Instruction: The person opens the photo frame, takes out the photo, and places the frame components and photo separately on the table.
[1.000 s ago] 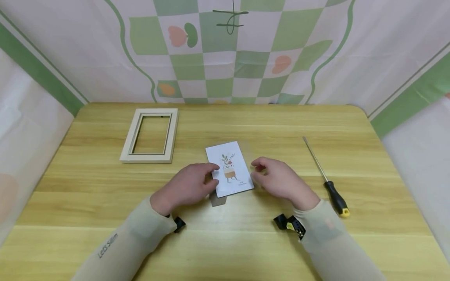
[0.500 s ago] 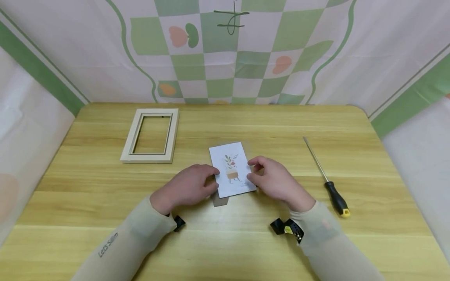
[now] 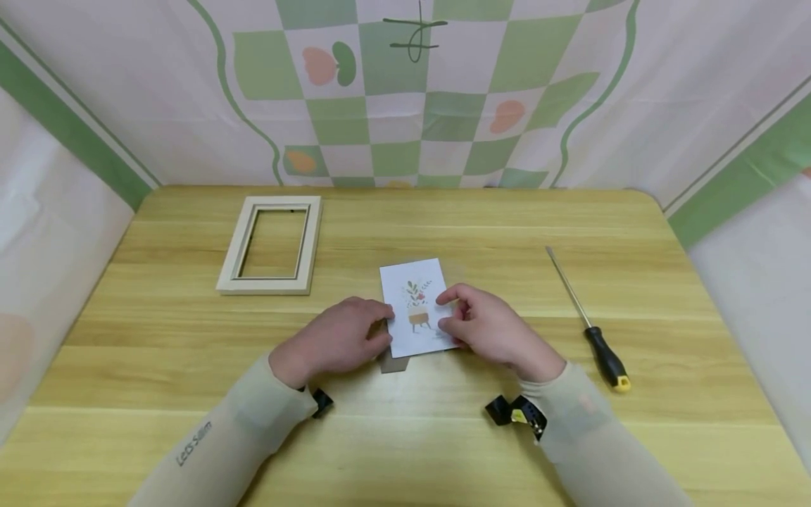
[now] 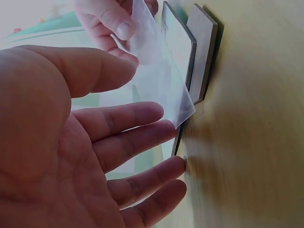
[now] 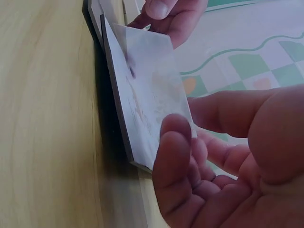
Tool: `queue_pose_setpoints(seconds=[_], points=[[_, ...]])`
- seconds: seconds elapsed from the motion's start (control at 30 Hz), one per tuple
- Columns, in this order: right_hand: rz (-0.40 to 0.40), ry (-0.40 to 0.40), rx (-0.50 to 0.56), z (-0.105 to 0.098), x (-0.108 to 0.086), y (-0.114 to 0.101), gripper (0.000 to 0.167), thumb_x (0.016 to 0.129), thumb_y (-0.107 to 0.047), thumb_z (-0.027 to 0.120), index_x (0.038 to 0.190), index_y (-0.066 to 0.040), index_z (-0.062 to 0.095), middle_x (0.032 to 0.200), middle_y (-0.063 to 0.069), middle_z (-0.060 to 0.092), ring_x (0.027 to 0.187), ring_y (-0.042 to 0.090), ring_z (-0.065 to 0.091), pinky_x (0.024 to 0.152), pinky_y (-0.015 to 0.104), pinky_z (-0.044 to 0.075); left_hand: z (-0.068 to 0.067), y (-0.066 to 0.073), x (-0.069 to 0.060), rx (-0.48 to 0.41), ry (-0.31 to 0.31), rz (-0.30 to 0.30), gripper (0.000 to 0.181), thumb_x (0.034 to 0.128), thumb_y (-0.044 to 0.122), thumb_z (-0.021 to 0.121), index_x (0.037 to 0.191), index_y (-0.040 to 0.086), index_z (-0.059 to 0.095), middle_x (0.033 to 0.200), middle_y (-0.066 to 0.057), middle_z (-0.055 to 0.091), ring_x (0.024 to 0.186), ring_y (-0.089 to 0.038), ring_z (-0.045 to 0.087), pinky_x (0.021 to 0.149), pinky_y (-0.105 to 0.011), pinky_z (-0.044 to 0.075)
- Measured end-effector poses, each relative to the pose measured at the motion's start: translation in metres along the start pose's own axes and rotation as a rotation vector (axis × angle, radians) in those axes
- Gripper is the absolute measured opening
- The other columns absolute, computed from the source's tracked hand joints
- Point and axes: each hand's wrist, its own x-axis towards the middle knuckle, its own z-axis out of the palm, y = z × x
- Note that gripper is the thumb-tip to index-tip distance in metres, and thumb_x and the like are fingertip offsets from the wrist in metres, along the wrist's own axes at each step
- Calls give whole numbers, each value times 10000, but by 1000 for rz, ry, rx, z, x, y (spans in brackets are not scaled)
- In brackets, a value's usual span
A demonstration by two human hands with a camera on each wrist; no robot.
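A white card (image 3: 412, 271) printed with a potted plant lies on a grey-brown board (image 3: 394, 365), whose edge shows below it. Above the card, a clear sheet (image 5: 159, 57) is tilted, with a gap between the two. My right hand (image 3: 488, 327) pinches the sheet near its right edge, thumb and fingers on the edge. On the other side, my left hand (image 3: 342, 331) has its thumb and fingers spread apart, fingertips at the sheet's edge. In the left wrist view, the board (image 4: 202, 52) and card sit just beyond the fingertips.
A cream picture frame (image 3: 310, 246) with an open middle lies at the back left of the wooden table (image 3: 405, 451). To the right rests a screwdriver (image 3: 605, 355) with a black and yellow handle. A patterned curtain (image 3: 393, 113) hangs behind the table.
My right hand has moved left, from beside the card to over its right edge. The clear sheet and printed picture appear shifted slightly right. My left hand has hardly moved.
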Motion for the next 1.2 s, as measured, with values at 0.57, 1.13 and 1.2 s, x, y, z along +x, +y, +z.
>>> queue_pose_setpoints(seconds=[0.57, 1.13, 1.2], points=[[6, 133, -6, -16, -2, -1, 228, 904, -50, 639, 1127, -57, 683, 814, 71, 600, 632, 242, 616, 491, 299, 455, 3, -6, 0, 186, 31, -7, 464, 988, 263, 570, 1395, 40, 562, 1500, -131, 447, 1387, -322, 380, 1116, -455, 303], [49, 49, -206, -26, -1, 7, 178, 958, -77, 574, 1100, -54, 678, 907, 62, 651, 670, 199, 597, 674, 376, 486, 5, -8, -3, 240, -11, 72, 512, 975, 258, 584, 1426, 25, 522, 1559, -146, 351, 1443, -319, 280, 1143, -397, 254], [53, 31, -221, -29, -2, 7, 165, 958, -82, 581, 1085, -50, 680, 850, 49, 637, 639, 194, 591, 662, 376, 487, 4, -8, -2, 242, -9, 72, 509, 975, 259, 580, 1422, 22, 523, 1563, -144, 344, 1443, -315, 281, 1141, -398, 259]])
